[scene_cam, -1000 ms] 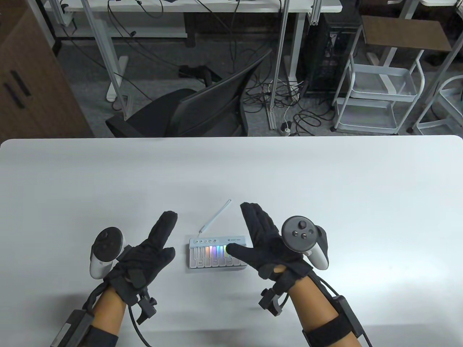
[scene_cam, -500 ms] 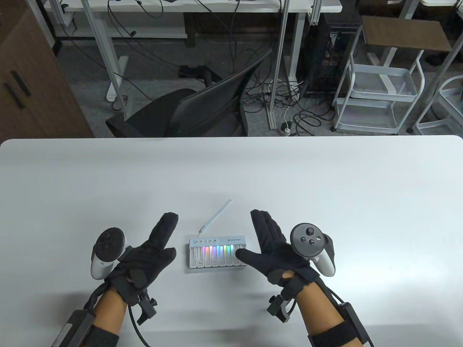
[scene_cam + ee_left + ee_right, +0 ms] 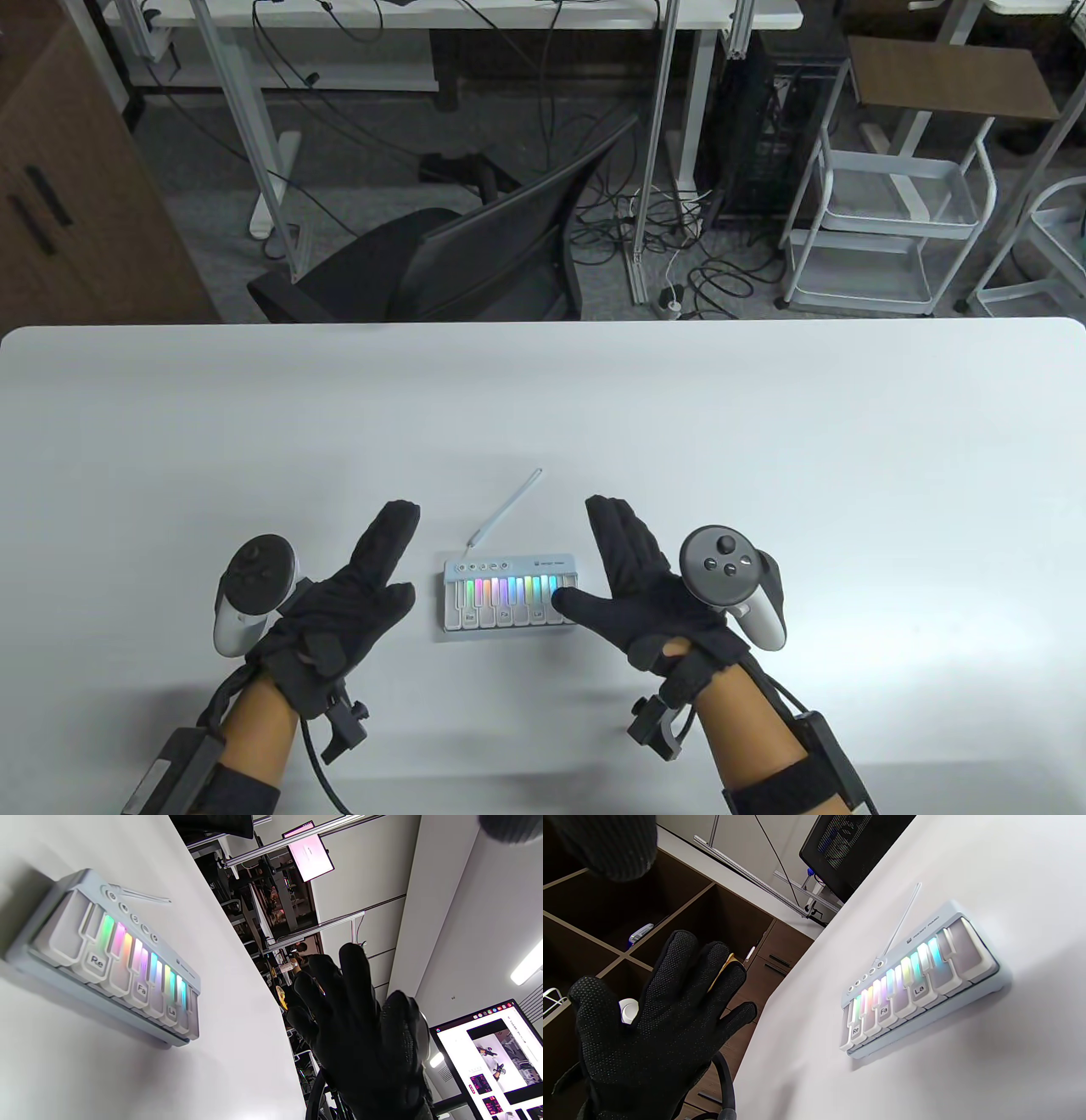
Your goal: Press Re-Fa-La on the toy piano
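The small white toy piano [image 3: 509, 598] lies on the white table [image 3: 764, 441] between my hands, with rainbow lights along its keys. Keys labelled Re [image 3: 97, 962], Fa [image 3: 141, 989] and La [image 3: 171, 1011] show in the left wrist view. The piano also shows in the right wrist view [image 3: 916, 980], with no finger on any key. My right hand [image 3: 632, 581] is open just right of the piano, its thumb tip [image 3: 564, 603] at the piano's right end. My left hand [image 3: 361, 581] is open just left of it, apart from it.
A thin white stick [image 3: 507, 508] runs from the piano's back left corner toward the far side. A black office chair [image 3: 475, 255] and a white cart [image 3: 882, 229] stand beyond the table's far edge.
My right hand has moved right and toward me, and its thumb has come off the La end of the keys. Over the last half second it barely moved. My left hand stayed still.
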`<control>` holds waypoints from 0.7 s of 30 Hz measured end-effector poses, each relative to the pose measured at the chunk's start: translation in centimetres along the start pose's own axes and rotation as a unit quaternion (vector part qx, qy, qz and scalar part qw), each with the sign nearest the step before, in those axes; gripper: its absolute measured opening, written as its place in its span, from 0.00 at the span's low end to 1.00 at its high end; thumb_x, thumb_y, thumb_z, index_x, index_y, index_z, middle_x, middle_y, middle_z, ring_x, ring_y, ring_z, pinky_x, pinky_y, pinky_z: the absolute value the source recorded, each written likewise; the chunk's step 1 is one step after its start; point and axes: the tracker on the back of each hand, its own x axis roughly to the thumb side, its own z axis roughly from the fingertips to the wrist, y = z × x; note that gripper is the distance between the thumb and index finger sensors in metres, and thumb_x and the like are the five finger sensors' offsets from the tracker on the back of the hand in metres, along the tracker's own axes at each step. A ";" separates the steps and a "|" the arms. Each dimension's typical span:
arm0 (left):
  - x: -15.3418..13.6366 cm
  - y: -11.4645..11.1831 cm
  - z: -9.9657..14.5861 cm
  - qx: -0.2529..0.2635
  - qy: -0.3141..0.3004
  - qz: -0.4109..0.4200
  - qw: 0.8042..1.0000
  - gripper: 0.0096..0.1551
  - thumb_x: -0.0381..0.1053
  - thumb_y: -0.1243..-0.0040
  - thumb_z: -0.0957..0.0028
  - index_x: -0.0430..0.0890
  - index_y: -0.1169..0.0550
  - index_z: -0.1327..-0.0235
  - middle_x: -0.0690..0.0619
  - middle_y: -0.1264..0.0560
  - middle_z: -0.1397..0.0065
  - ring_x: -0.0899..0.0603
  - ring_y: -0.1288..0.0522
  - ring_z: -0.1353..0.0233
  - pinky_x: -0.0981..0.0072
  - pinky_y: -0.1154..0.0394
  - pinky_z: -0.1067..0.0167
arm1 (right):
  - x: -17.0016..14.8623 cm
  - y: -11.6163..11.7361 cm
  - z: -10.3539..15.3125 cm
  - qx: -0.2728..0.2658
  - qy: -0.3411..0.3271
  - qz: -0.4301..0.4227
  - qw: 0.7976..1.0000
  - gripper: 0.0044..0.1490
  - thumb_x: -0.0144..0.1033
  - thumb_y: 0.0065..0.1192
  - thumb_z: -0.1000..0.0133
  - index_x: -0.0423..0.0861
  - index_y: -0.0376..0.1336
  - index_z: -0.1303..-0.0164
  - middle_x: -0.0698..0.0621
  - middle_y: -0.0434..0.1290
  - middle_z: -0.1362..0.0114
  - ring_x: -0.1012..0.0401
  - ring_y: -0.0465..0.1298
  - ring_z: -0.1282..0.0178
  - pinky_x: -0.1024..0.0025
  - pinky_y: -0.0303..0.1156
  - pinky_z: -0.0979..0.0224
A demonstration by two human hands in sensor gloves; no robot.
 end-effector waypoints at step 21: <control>-0.2 0.0 0.0 -0.002 0.002 -0.001 1.000 0.57 0.83 0.51 0.49 0.60 0.58 0.17 0.50 0.68 0.15 0.34 0.73 0.16 0.26 0.70 0.35 | 0.0 0.2 0.0 0.006 0.004 0.003 1.000 0.65 0.73 0.67 0.50 0.61 0.30 0.21 0.49 0.29 0.16 0.39 0.31 0.14 0.31 0.30 0.26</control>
